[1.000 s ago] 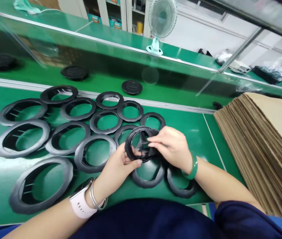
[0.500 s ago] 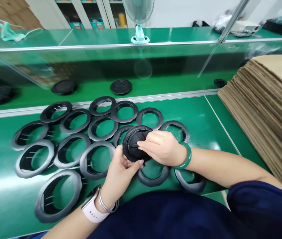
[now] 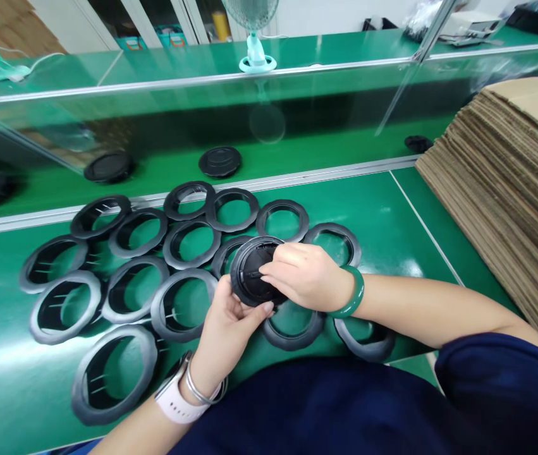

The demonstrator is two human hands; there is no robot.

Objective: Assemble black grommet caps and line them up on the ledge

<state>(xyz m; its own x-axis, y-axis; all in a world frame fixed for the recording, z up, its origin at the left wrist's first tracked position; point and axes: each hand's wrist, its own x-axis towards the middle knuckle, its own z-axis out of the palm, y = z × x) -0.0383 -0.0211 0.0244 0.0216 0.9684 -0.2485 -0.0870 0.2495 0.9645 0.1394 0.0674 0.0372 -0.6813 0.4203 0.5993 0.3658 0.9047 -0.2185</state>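
Black plastic disc point(image 3: 252, 272), less tilted now, gripped between left fingers point(image 3: 252, 314) and right fingers point(image 3: 285, 265)

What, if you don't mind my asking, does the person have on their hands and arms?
The left hand and right hand are bare, with no gloves. The left wrist has a smartwatch with a white perforated strap and a thin silver bangle. The right wrist has a smooth green bangle. The forearms are bare up to a dark navy sleeve.
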